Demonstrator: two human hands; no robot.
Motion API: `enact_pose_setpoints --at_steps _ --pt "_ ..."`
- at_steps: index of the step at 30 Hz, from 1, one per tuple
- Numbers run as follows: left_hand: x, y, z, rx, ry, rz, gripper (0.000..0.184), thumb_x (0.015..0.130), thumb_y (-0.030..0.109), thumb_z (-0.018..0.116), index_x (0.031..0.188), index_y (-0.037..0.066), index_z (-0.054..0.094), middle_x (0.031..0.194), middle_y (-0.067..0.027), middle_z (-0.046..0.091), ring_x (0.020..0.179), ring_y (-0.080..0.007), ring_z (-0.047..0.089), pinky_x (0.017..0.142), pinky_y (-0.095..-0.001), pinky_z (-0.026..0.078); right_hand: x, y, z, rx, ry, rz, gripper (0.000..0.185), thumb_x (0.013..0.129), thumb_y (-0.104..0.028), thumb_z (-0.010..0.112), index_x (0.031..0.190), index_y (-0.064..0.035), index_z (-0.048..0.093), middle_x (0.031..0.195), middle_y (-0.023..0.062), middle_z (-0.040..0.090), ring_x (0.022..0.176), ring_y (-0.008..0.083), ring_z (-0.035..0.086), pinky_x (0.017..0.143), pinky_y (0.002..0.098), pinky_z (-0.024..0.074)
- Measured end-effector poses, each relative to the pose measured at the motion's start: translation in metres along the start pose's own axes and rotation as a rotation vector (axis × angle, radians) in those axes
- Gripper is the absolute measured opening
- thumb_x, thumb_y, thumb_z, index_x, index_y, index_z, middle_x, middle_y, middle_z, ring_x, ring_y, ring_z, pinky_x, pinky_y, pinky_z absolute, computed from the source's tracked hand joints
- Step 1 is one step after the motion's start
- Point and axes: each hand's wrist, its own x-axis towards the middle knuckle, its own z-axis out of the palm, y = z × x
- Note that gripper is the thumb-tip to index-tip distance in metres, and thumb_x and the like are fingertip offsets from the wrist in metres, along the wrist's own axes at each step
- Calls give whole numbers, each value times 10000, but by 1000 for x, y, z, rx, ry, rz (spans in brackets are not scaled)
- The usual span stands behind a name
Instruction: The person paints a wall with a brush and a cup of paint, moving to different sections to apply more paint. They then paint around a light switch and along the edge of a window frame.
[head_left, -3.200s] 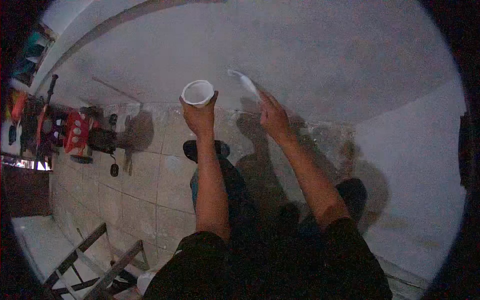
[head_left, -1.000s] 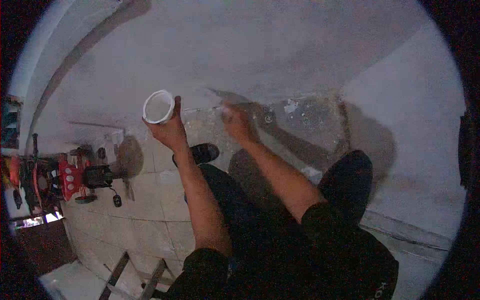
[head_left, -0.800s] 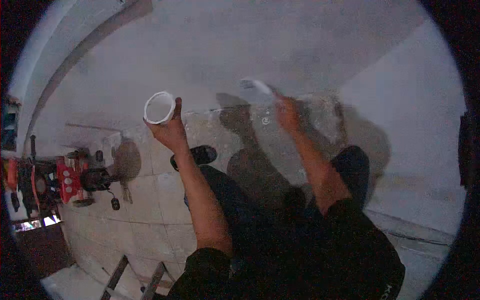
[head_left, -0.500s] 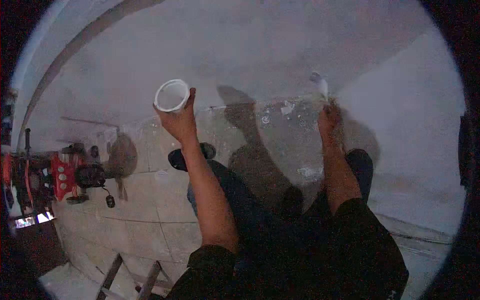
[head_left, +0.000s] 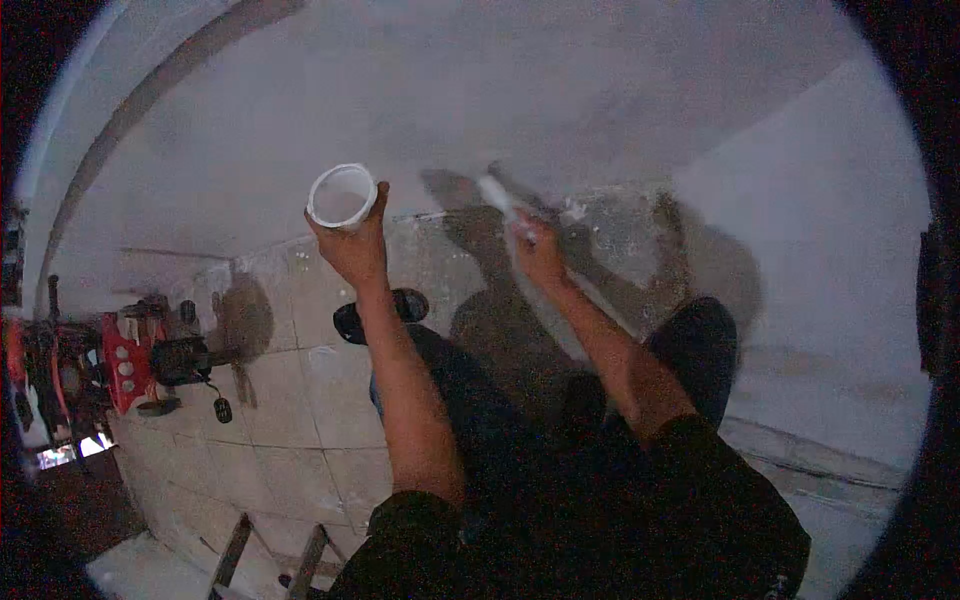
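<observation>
My left hand point(head_left: 352, 250) is wrapped round a white plastic tub point(head_left: 342, 196), thumb and fingers on opposite sides, its round mouth facing me. The inside looks pale; what it holds is too dim to tell. To the right, my right hand point(head_left: 541, 252) grips a slim white tool, apparently a paintbrush point(head_left: 494, 192), smeared by motion. Its far end points up and left at the lower part of the pale wall point(head_left: 600, 100), just above the floor line. Whether it touches the wall cannot be made out.
Tiled floor point(head_left: 290, 470) with white splatters along the wall's foot lies below. At the left stands a red and black machine point(head_left: 125, 362) with a dangling dark piece. Wooden-looking ladder legs point(head_left: 232, 555) show at bottom left. A second pale wall point(head_left: 820, 250) meets the first at right.
My right hand has swept left along the wall's foot with the brush, away from the corner. My left hand and the tub have stayed nearly in place.
</observation>
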Motion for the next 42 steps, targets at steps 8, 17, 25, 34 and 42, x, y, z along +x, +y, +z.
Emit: enact_pose_setpoints --at_steps 8,17,25,34,42 --pt "1 -5 -1 -7 -75 5 872 676 440 979 1315 27 552 1306 -197 649 1223 -342 635 1046 -437 486 14 6 -33 -21 -60 43 336 1013 -200 640 1328 -86 673 1125 207 713 951 329 714 811 428 559" --pt "-6 4 8 -104 -88 -31 875 679 448 968 1318 25 548 1308 -200 649 1210 -352 645 1017 -483 510 25 150 -161 -597 564 397 496 1005 -399 627 1314 -12 657 1186 215 707 1045 416 681 941 576 501" --pt "-2 -6 18 -127 -89 14 853 663 407 985 1292 15 563 1260 -190 666 1179 -346 651 1011 -461 511 15 42 -76 -247 281 388 333 992 -264 652 1236 -42 701 974 197 746 912 355 729 827 511 572" --pt "-2 -14 25 -81 -133 53 856 683 443 974 1299 11 566 1258 -204 664 1183 -352 650 1009 -449 508 -34 -6 35 -4 -79 -108 304 936 -55 628 1227 -60 716 1071 164 751 958 313 726 842 434 571" --pt "-6 -5 25 -84 -129 -6 891 677 459 970 1330 19 554 1297 -204 647 1220 -366 631 1032 -479 500 73 16 -201 -335 -177 274 299 1016 -168 587 1263 -30 682 1024 161 719 860 286 704 787 439 577"
